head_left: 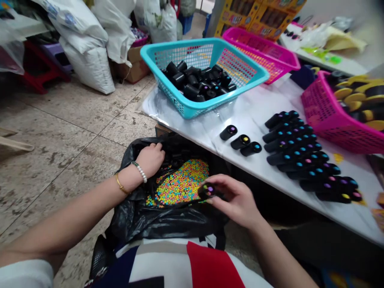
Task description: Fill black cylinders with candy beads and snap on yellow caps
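Observation:
My left hand, with a pearl bracelet and a gold bangle at the wrist, reaches into a black plastic bag full of small coloured beads; its fingers are curled down at the bag's far edge and I cannot see what they hold. My right hand is closed on a short black tube with a purple dot on its cap, held over the bag's right side. Three single black tubes lie on the white table, and several more lie stacked in rows to the right.
A turquoise basket with several black tubes stands at the table's far end. A pink basket sits behind it; another pink basket with yellow and black parts is at the right. White sacks and a red stool stand on the tiled floor.

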### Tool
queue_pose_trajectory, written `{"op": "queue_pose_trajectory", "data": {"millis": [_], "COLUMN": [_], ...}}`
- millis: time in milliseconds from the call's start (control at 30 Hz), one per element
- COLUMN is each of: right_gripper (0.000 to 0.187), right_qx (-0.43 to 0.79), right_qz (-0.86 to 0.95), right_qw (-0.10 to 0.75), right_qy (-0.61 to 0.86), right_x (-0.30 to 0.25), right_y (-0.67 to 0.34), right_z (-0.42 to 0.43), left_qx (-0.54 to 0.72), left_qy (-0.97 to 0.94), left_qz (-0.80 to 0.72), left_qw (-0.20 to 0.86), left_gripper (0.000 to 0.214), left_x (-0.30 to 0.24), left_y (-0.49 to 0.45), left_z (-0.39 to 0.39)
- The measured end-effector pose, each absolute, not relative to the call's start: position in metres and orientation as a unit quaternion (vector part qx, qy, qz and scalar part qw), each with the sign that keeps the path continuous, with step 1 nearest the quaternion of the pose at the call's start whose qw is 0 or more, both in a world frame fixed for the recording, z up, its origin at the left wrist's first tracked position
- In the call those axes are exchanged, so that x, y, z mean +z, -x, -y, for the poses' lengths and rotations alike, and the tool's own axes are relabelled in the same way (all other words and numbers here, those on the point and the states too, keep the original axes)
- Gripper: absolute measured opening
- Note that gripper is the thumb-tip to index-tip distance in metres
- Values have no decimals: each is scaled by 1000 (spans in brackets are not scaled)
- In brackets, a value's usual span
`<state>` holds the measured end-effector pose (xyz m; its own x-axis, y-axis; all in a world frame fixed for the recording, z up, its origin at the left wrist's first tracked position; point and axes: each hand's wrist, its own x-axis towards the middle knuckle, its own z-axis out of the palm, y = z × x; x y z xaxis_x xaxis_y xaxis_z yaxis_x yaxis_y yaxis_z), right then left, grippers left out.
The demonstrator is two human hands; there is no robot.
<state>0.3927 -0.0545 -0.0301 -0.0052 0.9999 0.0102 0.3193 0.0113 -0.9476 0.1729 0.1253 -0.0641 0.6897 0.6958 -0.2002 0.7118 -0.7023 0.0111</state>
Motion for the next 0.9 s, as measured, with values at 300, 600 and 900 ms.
{"op": "queue_pose_trajectory", "data": {"millis": [300, 600, 900], "right_gripper": [40, 39, 36], "right_qx": [-136, -193, 300], "right_qz": [417, 472, 765], "right_qw": [380, 376, 233], "right_qy": [814, 774, 520], "right_x": [-3, -24, -57], "right_y": [-445, -416, -356], "right_z": [59, 71, 20], "left_qx": [-118, -45, 7], "left_qy": [-916, -907, -866], "left_qz": [-377, -386, -357], "left_qw": [66, 162, 350], "left_gripper": [32, 24, 32], "left_x": [-71, -41, -45], "left_y": [-170, -163, -174], "left_z": [-114, -95, -52]}}
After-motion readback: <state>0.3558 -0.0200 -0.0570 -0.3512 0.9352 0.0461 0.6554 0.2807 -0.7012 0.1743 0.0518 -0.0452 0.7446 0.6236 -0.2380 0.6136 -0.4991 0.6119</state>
